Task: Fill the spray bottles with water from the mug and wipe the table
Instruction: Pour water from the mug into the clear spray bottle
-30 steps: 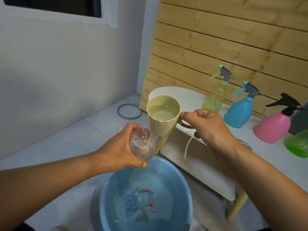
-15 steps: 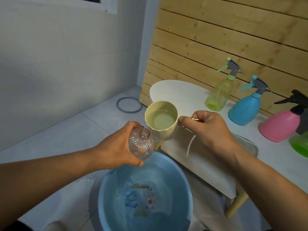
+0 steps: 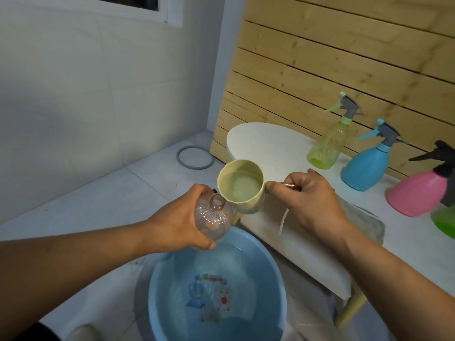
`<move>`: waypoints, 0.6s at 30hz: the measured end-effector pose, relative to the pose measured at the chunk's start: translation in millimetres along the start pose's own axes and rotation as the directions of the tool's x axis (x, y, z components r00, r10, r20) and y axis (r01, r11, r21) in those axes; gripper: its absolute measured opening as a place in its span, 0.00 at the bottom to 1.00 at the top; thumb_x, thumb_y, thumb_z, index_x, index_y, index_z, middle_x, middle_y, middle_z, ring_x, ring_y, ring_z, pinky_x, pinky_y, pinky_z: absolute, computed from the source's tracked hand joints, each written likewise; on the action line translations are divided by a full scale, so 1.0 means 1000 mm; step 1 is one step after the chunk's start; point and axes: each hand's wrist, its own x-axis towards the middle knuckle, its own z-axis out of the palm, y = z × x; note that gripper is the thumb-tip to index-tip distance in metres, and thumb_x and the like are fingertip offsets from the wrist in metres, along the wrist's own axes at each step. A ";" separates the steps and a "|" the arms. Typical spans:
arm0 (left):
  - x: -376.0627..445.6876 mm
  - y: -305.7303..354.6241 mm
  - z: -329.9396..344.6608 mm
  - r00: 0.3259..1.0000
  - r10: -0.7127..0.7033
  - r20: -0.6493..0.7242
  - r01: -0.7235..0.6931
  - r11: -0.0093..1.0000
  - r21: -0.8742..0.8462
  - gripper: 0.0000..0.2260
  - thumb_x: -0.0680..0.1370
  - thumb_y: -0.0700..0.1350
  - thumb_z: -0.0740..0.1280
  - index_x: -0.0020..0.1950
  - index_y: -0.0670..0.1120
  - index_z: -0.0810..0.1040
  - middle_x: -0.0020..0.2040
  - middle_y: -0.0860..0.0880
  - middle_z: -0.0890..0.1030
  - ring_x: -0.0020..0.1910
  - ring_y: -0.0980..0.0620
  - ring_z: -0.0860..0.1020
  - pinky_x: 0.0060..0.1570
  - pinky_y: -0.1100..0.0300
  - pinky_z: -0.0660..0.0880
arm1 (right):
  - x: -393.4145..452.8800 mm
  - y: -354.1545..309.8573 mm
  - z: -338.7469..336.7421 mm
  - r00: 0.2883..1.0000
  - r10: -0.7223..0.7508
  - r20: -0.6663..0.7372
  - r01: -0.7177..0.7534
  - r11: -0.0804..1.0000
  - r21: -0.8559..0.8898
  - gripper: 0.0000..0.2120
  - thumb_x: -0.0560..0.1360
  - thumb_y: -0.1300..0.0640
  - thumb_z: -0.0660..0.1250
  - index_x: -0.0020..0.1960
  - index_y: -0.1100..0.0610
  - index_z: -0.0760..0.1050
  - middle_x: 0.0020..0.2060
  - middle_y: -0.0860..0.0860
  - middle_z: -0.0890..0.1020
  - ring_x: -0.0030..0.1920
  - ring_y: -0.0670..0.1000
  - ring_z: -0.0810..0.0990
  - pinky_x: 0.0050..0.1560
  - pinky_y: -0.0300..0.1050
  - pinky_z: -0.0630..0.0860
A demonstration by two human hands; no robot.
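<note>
Head view: left hand grips clear ribbed bottle, capless, neck up, over the blue basin. Right hand curled round the handle of the yellow mug, water inside, rim just beside the bottle neck. Handle mostly hidden by fingers. Green bottle cut off at right frame edge. Along the table back edge: yellow-green, blue, pink sprayers. Cloth partly behind right wrist.
</note>
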 end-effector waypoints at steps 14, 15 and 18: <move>-0.005 0.000 0.002 1.000 0.002 0.011 -0.002 1.000 0.001 0.45 0.60 0.55 0.85 0.69 0.62 0.62 0.60 0.62 0.76 0.57 0.58 0.80 0.54 0.55 0.82 | -0.007 -0.006 -0.001 1.000 -0.016 -0.004 0.016 0.997 -0.073 0.22 0.74 0.49 0.74 0.28 0.55 0.70 0.18 0.43 0.67 0.29 0.36 0.70 0.31 0.28 0.67; -0.005 0.000 0.002 1.000 0.003 0.012 -0.003 1.000 0.000 0.45 0.60 0.55 0.85 0.69 0.62 0.62 0.60 0.62 0.76 0.57 0.58 0.80 0.54 0.56 0.82 | -0.008 -0.006 0.000 1.000 -0.014 0.000 0.014 0.997 -0.078 0.22 0.74 0.49 0.74 0.29 0.56 0.69 0.18 0.43 0.67 0.29 0.38 0.71 0.33 0.30 0.69; -0.005 -0.001 0.003 1.000 0.002 0.013 -0.002 1.000 0.001 0.45 0.60 0.55 0.85 0.69 0.63 0.63 0.60 0.62 0.76 0.56 0.59 0.80 0.53 0.58 0.82 | -0.009 -0.006 -0.001 1.000 -0.005 0.018 0.007 0.994 -0.112 0.22 0.74 0.48 0.73 0.30 0.57 0.69 0.19 0.45 0.66 0.26 0.47 0.69 0.52 0.45 0.73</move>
